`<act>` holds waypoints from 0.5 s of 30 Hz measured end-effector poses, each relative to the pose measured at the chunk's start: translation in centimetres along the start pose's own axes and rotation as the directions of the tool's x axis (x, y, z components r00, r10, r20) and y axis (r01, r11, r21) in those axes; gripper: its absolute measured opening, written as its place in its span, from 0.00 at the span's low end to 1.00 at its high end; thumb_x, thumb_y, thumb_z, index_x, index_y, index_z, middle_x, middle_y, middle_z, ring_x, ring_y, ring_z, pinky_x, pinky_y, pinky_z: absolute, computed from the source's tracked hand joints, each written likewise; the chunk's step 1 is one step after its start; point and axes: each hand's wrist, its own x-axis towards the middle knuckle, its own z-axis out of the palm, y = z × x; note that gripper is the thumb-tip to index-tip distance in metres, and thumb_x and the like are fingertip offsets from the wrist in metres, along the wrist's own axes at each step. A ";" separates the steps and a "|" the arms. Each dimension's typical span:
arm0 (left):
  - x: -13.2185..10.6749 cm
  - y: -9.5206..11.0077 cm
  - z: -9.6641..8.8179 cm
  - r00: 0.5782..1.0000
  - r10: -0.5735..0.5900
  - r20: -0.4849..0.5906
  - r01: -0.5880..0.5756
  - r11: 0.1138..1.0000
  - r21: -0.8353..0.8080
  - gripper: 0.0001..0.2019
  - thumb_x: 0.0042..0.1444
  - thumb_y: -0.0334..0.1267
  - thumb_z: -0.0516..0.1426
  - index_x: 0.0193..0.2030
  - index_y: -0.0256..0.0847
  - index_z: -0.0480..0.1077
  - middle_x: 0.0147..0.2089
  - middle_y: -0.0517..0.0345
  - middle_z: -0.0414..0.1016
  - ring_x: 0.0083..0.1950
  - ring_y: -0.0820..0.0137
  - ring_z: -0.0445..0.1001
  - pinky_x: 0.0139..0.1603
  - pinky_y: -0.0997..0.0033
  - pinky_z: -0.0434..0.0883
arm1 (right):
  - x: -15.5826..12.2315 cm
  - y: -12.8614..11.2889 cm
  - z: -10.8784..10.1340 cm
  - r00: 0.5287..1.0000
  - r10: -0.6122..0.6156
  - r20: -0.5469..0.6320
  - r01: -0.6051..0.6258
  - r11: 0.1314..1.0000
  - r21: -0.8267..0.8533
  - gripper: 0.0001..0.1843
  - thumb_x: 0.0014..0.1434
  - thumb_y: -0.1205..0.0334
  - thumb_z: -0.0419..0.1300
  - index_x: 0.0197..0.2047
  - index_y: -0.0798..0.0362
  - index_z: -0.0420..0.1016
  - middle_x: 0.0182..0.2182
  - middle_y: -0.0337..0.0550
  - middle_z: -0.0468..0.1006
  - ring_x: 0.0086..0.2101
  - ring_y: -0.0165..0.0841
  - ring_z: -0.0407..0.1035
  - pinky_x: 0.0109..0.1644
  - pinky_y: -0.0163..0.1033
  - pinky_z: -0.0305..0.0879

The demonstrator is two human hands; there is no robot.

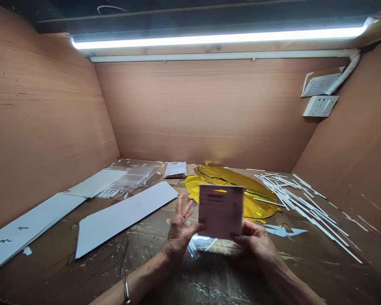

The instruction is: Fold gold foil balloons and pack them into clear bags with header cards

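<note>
I hold a pinkish-white square card (221, 210) upright over the worn bench. My left hand (180, 231) pinches the card's lower left edge with the thumb, its other fingers spread upward. My right hand (256, 241) grips the card's lower right corner. A clear plastic sleeve (203, 245) hangs or lies just under the card, between my hands. Behind the card lies a pile of shiny gold foil balloons (231, 186).
Several white straws (305, 203) fan out at the right. White boards (123, 216) lie at the left, with clear bags (133, 178) and a paper stack (175, 169) at the back. Wooden walls enclose the bench; a socket (320, 106) sits on the right wall.
</note>
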 end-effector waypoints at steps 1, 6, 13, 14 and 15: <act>0.4 1.1 0.1 0.999 -0.036 -0.034 0.033 0.996 -0.081 0.38 0.45 0.36 0.59 0.61 0.44 0.43 0.61 0.45 0.52 0.57 0.58 0.59 0.52 0.58 0.63 | -0.1 -0.5 0.1 0.998 -0.051 -0.039 0.053 0.998 0.040 0.09 0.36 0.62 0.63 0.22 0.55 0.69 0.19 0.35 0.71 0.23 0.29 0.64 0.28 0.33 0.59; 2.0 5.4 -0.1 0.998 -0.041 -0.046 0.037 0.996 -0.085 0.13 0.46 0.40 0.59 0.38 0.34 0.69 0.38 0.51 0.74 0.41 0.64 0.71 0.45 0.65 0.68 | 0.8 -2.7 0.5 0.926 -0.293 -0.238 0.282 0.956 -0.080 0.09 0.40 0.60 0.63 0.27 0.54 0.72 0.26 0.39 0.75 0.30 0.34 0.66 0.36 0.38 0.62; 1.2 -1.6 -1.9 0.952 -0.305 0.003 0.305 0.952 -0.035 0.26 0.35 0.39 0.64 0.43 0.33 0.66 0.42 0.46 0.72 0.46 0.60 0.69 0.46 0.63 0.67 | 3.7 2.4 0.1 0.959 -0.284 0.024 0.268 0.869 -0.417 0.05 0.42 0.65 0.57 0.26 0.53 0.74 0.22 0.35 0.74 0.28 0.34 0.67 0.31 0.34 0.61; 1.2 -2.3 -2.0 0.946 -0.323 -0.004 0.322 0.945 -0.057 0.27 0.35 0.39 0.64 0.44 0.33 0.65 0.42 0.45 0.72 0.46 0.60 0.69 0.46 0.63 0.67 | 3.9 2.8 0.1 0.960 -0.279 0.035 0.267 0.867 -0.421 0.06 0.43 0.65 0.57 0.27 0.53 0.74 0.23 0.34 0.74 0.29 0.34 0.68 0.32 0.34 0.61; 1.4 -2.7 -2.0 0.947 -0.321 -0.011 0.320 0.945 -0.075 0.28 0.35 0.39 0.64 0.44 0.33 0.65 0.43 0.44 0.71 0.47 0.61 0.69 0.46 0.63 0.66 | 4.1 3.0 0.0 0.961 -0.272 0.044 0.264 0.866 -0.425 0.07 0.43 0.66 0.56 0.28 0.53 0.74 0.24 0.34 0.75 0.30 0.35 0.68 0.33 0.34 0.62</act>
